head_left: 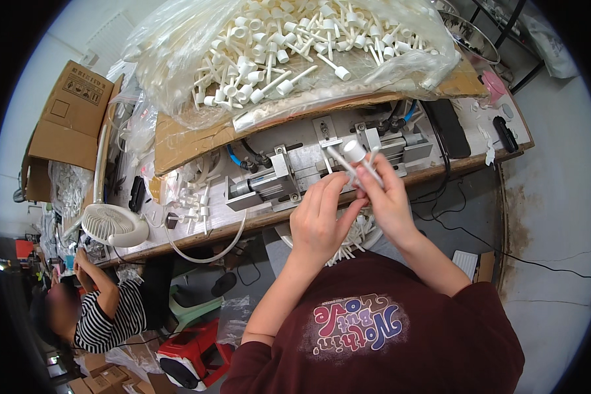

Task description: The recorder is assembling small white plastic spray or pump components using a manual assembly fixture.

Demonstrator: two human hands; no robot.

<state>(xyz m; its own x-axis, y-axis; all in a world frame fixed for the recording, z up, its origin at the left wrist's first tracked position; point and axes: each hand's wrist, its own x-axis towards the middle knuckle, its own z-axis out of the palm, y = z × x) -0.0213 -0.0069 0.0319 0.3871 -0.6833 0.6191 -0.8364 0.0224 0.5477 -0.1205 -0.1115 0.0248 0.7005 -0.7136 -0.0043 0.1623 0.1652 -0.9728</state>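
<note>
In front of the metal fixture, my right hand [383,190] is closed round a few white plastic measuring scoops. The round cup of one scoop [354,151] points up, and thin handles stick out between the fingers. Just left of it, my left hand [318,213] has its fingers together, with its fingertips meeting the right hand's at the lower ends of the scoops; what they pinch is hidden. Below the hands, more white scoops [358,241] lie in a round container at my lap, partly covered by my wrists.
A big pile of white scoops [269,56] rests in clear plastic on cardboard [184,141] behind the fixture [269,187]. At left stand a white fan [115,225] and a carton [72,125]. Black cables [479,240] hang at right. A person in stripes [115,315] sits at lower left.
</note>
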